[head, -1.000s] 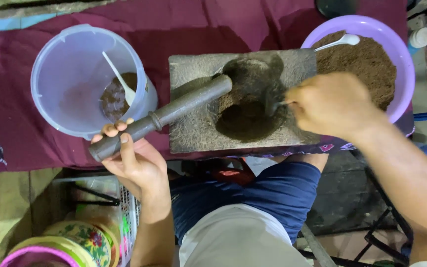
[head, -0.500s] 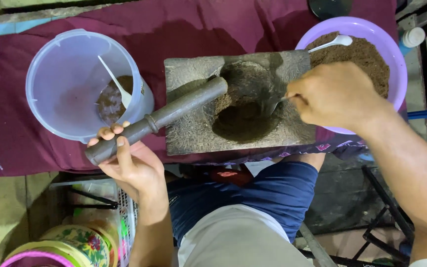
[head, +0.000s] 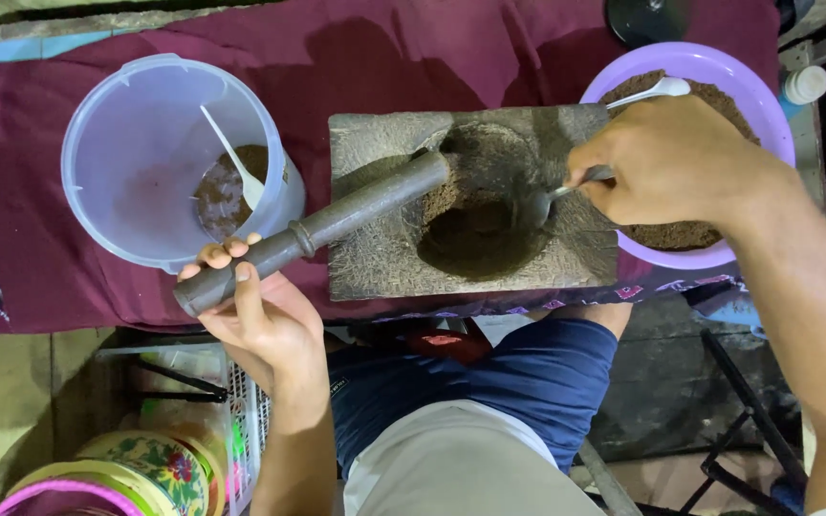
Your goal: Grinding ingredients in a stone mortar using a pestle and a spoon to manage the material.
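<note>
A grey stone mortar block (head: 375, 253) sits on the maroon cloth (head: 356, 67), its round hollow holding brown powder (head: 470, 229). My left hand (head: 260, 315) grips the lower end of a dark stone pestle (head: 336, 225) that leans up against the hollow's left rim. My right hand (head: 671, 162) holds a metal spoon (head: 547, 196) whose bowl rests in the powder at the hollow's right side.
A clear plastic tub (head: 136, 191) with brown powder and a white spoon (head: 236, 162) stands left. A purple bowl (head: 748, 86) of brown powder with another white spoon (head: 652, 91) stands behind my right hand. Colourful plates (head: 136, 468) lie low left, a white bottle (head: 803, 84) far right.
My right hand has shifted right, drawing the spoon toward the hollow's right side. My left hand and the pestle have stayed about where they were.
</note>
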